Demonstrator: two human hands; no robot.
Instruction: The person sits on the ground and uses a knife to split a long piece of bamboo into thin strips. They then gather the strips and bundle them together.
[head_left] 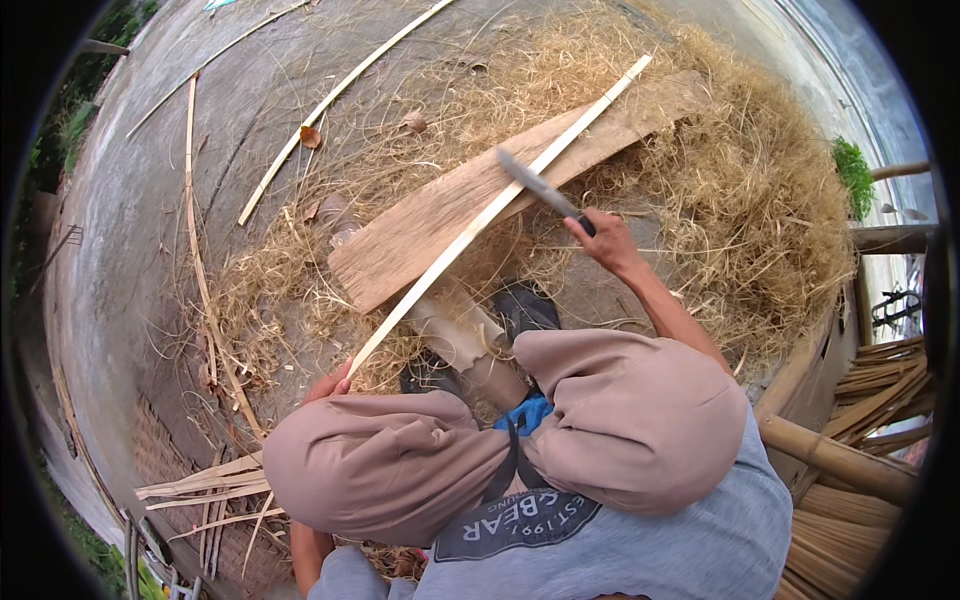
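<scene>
A long pale strip, apparently split bamboo (440, 268), slants from beside my left knee up over a wooden plank (400, 235). My left hand (327, 383), partly hidden by the knee, is closed round the strip's near end. In my right hand (607, 242) is a knife (540, 186), gripped by its dark handle. Its grey blade crosses the strip about midway, pointing up and left; whether edge and strip touch, I cannot tell. The plank lies tilted in front of my knees, its far end among thin curly shavings (760, 190).
Loose strips lie on the concrete floor (150, 230) at the left, among them a long pale one (350, 82). More short strips (205, 490) are by my left knee. A bamboo pole (840, 460) and strip bundles (885, 390) are close on my right. A dry leaf (310, 137) lies ahead.
</scene>
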